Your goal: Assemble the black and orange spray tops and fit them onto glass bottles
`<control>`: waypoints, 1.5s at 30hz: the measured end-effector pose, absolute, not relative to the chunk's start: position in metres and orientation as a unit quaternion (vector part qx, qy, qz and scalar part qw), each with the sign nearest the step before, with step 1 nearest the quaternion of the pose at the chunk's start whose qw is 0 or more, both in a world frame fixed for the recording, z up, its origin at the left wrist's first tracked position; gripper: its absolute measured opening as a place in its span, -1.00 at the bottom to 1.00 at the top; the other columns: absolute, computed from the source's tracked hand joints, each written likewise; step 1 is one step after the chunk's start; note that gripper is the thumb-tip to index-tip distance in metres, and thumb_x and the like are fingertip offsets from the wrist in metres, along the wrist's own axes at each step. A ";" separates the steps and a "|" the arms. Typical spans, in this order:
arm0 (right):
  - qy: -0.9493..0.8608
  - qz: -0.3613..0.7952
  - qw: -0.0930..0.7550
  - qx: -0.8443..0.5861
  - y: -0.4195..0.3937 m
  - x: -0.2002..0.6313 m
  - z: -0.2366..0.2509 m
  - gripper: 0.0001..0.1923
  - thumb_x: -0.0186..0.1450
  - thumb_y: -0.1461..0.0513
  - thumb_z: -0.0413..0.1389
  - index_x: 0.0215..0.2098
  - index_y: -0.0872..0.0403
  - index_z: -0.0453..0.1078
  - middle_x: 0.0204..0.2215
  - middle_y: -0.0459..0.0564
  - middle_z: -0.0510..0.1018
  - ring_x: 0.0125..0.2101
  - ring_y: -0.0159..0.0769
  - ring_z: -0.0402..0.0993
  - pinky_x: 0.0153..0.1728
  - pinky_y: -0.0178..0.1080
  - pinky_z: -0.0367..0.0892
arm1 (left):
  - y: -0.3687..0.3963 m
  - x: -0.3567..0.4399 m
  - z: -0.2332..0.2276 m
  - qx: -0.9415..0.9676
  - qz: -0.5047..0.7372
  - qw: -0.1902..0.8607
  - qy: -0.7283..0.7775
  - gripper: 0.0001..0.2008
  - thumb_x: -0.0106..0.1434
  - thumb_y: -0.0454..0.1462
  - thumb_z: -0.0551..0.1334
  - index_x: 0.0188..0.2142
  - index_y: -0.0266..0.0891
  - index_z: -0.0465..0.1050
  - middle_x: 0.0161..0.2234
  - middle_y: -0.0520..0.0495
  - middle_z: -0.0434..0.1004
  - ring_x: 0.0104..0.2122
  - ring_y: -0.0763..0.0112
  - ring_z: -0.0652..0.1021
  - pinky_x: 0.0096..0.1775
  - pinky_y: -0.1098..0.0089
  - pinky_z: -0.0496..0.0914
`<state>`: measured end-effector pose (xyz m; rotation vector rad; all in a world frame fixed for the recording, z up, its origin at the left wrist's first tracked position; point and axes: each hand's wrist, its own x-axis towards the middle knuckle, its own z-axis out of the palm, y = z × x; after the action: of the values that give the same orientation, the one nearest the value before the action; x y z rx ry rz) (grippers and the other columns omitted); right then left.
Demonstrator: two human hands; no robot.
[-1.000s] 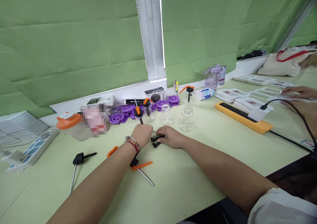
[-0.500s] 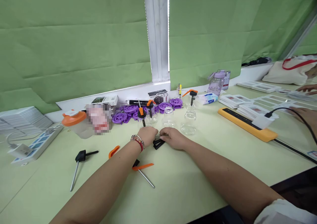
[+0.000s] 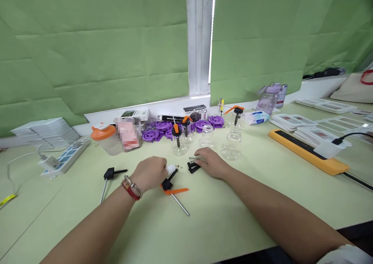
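My left hand is closed in a loose fist low over the table, its fingertips hidden from view. A small white piece lies right beside its knuckles. Near it rests a black grinder part with an orange crank handle and a metal rod. My right hand lies on the table, thumb and fingers apart, its fingertips at small metal springs and several slim black plastic pieces. Tiny bits lie between the hands. Another black part with a rod is to the left.
Behind the hands stand clear glass jars, some fitted with black and orange crank tops. Purple plastic discs line the wall. A shaker cup and white power strip are left; an orange power strip is right.
My left hand has moved left, away from my right hand, to where an orange handle lay, now hidden. My right hand stays by the springs. The view has turned left.
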<state>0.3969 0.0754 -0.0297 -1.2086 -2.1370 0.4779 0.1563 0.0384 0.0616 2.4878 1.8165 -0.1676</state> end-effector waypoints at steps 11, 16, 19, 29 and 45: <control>-0.871 0.200 0.278 -0.352 0.024 0.352 -0.019 -0.69 0.35 0.23 -0.11 -0.05 0.09 0.39 -0.21 0.06 0.52 -0.18 -0.23 0.37 -0.14 -0.18 0.27 | 0.003 0.146 0.010 0.767 0.114 0.247 0.581 -0.83 0.06 -0.15 0.15 -0.45 -0.21 0.33 -0.51 0.01 0.39 -0.53 0.41 0.39 -0.52 0.45 0.15; -0.842 0.264 0.263 -0.390 0.018 0.346 -0.018 -0.70 0.37 0.23 -0.14 -0.18 0.08 0.42 -0.27 0.03 0.52 -0.25 -0.27 0.40 -0.23 -0.26 0.26 | 0.006 0.136 0.002 0.748 0.163 0.346 0.542 -0.79 0.02 -0.15 0.22 -0.35 -0.20 0.39 -0.49 0.05 0.36 -0.50 0.43 0.38 -0.49 0.45 0.20; -0.848 0.268 0.228 -0.396 0.016 0.344 -0.017 -0.72 0.36 0.23 -0.12 -0.33 0.10 0.42 -0.43 -0.01 0.49 -0.39 -0.31 0.37 -0.35 -0.30 0.23 | 0.008 0.134 -0.002 0.727 0.175 0.400 0.530 -0.69 -0.02 -0.13 0.27 -0.29 -0.23 0.40 -0.45 0.03 0.40 -0.46 0.41 0.41 -0.44 0.42 0.26; -0.841 0.267 0.222 -0.415 0.014 0.345 -0.016 -0.80 0.28 0.27 -0.01 -0.20 0.09 0.43 -0.29 0.03 0.51 -0.26 -0.25 0.39 -0.25 -0.28 0.25 | 0.010 0.132 0.018 0.605 0.175 0.564 0.535 -0.82 0.02 -0.26 0.20 -0.34 -0.25 0.33 -0.53 0.03 0.49 -0.53 0.40 0.49 -0.39 0.26 0.37; -0.862 0.259 0.216 -0.379 0.010 0.343 -0.014 -0.77 0.29 0.31 -0.04 -0.28 0.07 0.47 -0.42 -0.02 0.53 -0.38 -0.31 0.39 -0.35 -0.33 0.22 | 0.012 0.137 0.002 0.593 0.201 0.560 0.543 -0.82 0.07 -0.25 0.13 -0.35 -0.27 0.40 -0.65 0.16 0.27 -0.66 0.60 0.24 -0.49 0.45 0.21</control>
<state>0.3429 0.0103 -0.0137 -1.0509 -2.3872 0.7175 0.1374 0.0118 0.0022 1.3975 1.2800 0.4743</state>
